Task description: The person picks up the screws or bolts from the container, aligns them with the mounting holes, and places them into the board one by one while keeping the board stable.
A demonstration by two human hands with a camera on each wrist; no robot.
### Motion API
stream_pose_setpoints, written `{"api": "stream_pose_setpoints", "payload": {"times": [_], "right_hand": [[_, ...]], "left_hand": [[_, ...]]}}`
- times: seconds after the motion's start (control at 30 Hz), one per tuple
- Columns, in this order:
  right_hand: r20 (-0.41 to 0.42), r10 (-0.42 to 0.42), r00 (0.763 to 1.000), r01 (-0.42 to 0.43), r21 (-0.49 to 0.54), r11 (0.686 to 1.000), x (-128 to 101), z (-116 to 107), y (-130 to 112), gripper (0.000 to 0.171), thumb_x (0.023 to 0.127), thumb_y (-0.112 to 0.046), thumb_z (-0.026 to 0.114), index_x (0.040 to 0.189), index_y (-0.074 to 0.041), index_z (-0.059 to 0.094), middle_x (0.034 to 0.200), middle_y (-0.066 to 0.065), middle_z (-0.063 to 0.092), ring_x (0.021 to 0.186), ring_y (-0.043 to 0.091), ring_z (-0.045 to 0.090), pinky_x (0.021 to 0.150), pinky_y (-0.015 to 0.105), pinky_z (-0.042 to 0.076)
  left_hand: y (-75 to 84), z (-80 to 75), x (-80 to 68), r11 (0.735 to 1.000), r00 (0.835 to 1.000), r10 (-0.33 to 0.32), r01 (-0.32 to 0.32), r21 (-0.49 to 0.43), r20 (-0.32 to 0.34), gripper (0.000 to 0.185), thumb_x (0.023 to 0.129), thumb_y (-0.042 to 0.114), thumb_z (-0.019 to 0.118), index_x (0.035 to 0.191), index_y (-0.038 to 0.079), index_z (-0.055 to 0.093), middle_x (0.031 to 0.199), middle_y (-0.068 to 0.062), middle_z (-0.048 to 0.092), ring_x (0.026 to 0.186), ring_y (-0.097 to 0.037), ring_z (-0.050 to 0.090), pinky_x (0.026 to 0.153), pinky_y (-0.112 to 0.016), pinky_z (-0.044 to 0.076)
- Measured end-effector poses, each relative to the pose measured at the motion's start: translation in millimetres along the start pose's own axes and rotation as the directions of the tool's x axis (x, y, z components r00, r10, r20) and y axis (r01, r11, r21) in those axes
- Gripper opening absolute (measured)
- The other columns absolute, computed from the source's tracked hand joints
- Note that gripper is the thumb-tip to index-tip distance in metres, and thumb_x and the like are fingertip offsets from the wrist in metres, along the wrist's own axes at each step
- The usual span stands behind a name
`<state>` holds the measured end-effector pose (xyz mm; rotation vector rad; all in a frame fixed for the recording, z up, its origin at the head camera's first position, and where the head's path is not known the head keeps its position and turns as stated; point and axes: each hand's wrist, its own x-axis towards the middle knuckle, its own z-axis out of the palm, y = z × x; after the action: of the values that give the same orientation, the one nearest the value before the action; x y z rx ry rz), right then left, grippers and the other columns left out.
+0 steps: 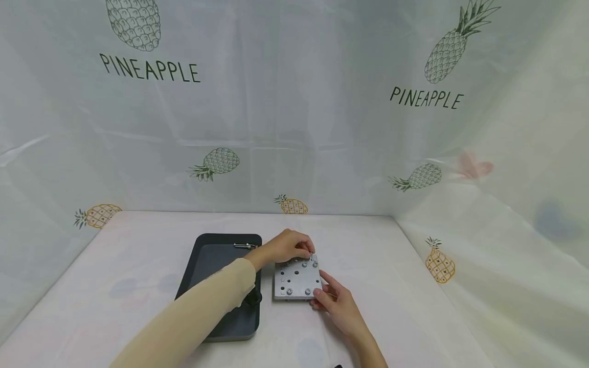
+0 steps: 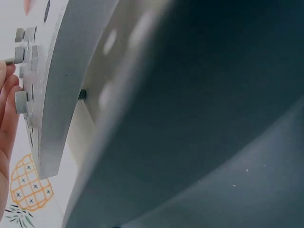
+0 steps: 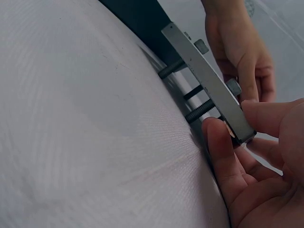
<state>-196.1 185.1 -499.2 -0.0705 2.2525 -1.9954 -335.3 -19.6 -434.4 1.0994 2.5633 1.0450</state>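
A silver metal plate (image 1: 296, 278) with holes and several bolts stands a little above the table on the dark bolt shanks (image 3: 199, 110) sticking out below it. My right hand (image 1: 338, 306) grips its near right corner, thumb on top and fingers beneath. My left hand (image 1: 287, 246) reaches across to the plate's far right corner. Its fingertips pinch a thin rod, apparently a hex key (image 2: 8, 61), whose end meets a bolt head (image 2: 19, 54). Most of the key is hidden by the fingers.
Left of the plate lies a dark grey tray (image 1: 201, 266), partly under my left forearm. A silver bolt-like piece (image 1: 245, 246) lies at the tray's far right. The table (image 1: 368, 255) has a pale cloth, and a pineapple-print curtain (image 1: 294, 112) hangs behind.
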Motion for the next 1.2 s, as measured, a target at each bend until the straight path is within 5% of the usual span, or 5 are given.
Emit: {"api": "stream_pose_setpoints", "payload": {"times": [0.5,0.7,0.93,1.2], "right_hand": [[0.002,-0.021,1.0,0.021,-0.01,1.0,0,-1,1,0.068,0.105,-0.016,0.069,0.163,0.0,0.037,0.122,0.021,0.067,0.094,0.023,0.076,0.084,0.03,0.062],[0.005,-0.017,1.0,0.017,-0.016,1.0,0,0,1,0.068,0.105,-0.017,0.069,0.163,-0.001,0.037,0.121,0.02,0.067,0.094,0.024,0.075,0.084,0.029,0.062],[0.002,-0.015,1.0,0.015,-0.011,1.0,-1,4,-1,0.069,0.105,-0.016,0.069,0.163,0.0,0.036,0.121,0.02,0.067,0.095,0.025,0.075,0.085,0.03,0.062],[-0.023,0.002,1.0,-0.002,-0.033,0.999,-2,4,-2,0.069,0.105,-0.016,0.07,0.163,-0.003,0.037,0.121,0.018,0.068,0.095,0.025,0.075,0.084,0.029,0.062]], "left_hand": [[-1.7,3.9,4.5,0.997,0.998,0.052,-0.053,0.049,0.022,0.005,0.1,0.015,0.076,0.104,0.017,0.078,0.088,0.014,0.07,0.081,-0.003,0.061,0.08,-0.023,0.051],[-2.1,-0.9,0.3,0.999,0.999,0.011,-0.012,0.037,0.032,0.01,0.1,0.017,0.076,0.11,0.016,0.078,0.092,0.014,0.072,0.084,-0.003,0.062,0.083,-0.024,0.053],[-11.8,-32.0,-19.4,0.997,1.0,0.014,-0.014,0.072,-0.004,0.017,0.101,0.017,0.075,0.119,0.015,0.077,0.106,0.009,0.075,0.099,-0.005,0.067,0.095,-0.029,0.056],[-27.5,-84.3,-62.3,0.999,0.995,-0.012,0.016,0.04,-0.101,0.021,0.102,0.014,0.074,0.123,0.014,0.075,0.12,-0.01,0.076,0.106,-0.016,0.071,0.098,-0.04,0.058]]}}
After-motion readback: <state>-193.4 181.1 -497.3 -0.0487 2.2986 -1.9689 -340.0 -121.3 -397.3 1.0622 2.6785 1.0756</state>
